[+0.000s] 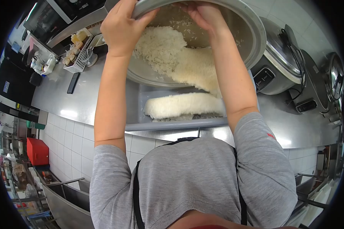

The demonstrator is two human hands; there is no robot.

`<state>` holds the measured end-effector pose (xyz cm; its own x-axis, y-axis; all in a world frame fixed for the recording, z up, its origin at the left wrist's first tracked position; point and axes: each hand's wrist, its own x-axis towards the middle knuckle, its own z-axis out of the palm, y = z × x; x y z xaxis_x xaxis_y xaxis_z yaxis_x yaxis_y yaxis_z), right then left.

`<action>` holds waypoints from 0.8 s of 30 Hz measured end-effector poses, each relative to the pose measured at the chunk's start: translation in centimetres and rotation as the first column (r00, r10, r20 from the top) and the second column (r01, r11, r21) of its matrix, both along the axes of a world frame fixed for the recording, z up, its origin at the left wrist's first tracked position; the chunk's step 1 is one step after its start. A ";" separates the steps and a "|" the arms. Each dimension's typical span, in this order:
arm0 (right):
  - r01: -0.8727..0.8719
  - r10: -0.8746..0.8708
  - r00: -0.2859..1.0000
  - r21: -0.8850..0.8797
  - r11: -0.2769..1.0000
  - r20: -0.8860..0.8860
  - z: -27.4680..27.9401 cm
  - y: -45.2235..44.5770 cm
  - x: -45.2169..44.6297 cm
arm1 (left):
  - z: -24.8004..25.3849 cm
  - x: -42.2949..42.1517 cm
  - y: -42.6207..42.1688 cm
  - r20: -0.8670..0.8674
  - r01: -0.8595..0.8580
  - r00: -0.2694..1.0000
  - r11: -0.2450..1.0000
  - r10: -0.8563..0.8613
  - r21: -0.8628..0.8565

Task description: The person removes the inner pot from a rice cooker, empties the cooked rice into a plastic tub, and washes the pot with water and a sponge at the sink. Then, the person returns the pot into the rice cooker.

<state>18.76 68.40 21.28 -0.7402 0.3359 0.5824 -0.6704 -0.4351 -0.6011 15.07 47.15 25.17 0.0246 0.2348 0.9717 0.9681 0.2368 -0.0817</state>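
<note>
A large metal pot (252, 45) is tilted toward me over a grey plastic bin (168, 125). My left hand (122, 23) is closed on the pot's upper left rim, with its thumb inside. Reaching into the upper part of the pot, my right hand (203, 16) has its fingers partly spread near the inner wall; the fingertips are partly hidden. Loose cooked white rice (160, 45) lies in the pot, and a thicker mass of rice (197, 68) slopes over its lower rim. Below it, a rounded slab of rice (183, 105) rests in the bin.
The bin stands at the front edge of a steel counter (80, 101). A rice cooker (275, 57) with a black cord is close on the right, and another dark cooker (307, 87) stands beyond it. On the left are a white basket (80, 57) and a black object (73, 83).
</note>
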 end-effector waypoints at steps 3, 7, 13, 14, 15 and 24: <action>0.356 -0.671 0.731 0.770 0.529 0.124 0.3 -0.4 0.2 | -0.8 -0.2 -0.8 -0.031 -0.040 0.999 0.997 0.042 0.062; -0.176 -0.518 0.796 0.939 0.297 0.313 -1.7 -4.1 -1.4 | -2.1 0.1 -1.2 0.019 -0.064 0.998 0.994 0.062 0.094; -0.496 -0.541 0.721 0.868 0.032 0.432 -9.9 -9.1 -2.0 | -3.6 0.2 -1.8 0.057 0.047 0.997 0.988 -0.056 0.150; -0.461 -0.490 0.775 0.887 -0.006 0.400 -10.3 -8.9 -1.1 | -3.8 0.1 -2.1 0.087 0.040 0.995 0.989 -0.053 0.145; -0.424 -0.437 0.822 0.905 -0.042 0.365 -10.3 -8.7 0.3 | -3.9 0.1 -2.2 0.089 0.038 0.995 0.989 -0.051 0.143; 0.079 -0.856 0.286 0.879 0.470 0.431 -7.4 5.1 11.4 | -3.9 1.1 -3.0 0.240 0.106 0.961 0.983 -0.140 0.148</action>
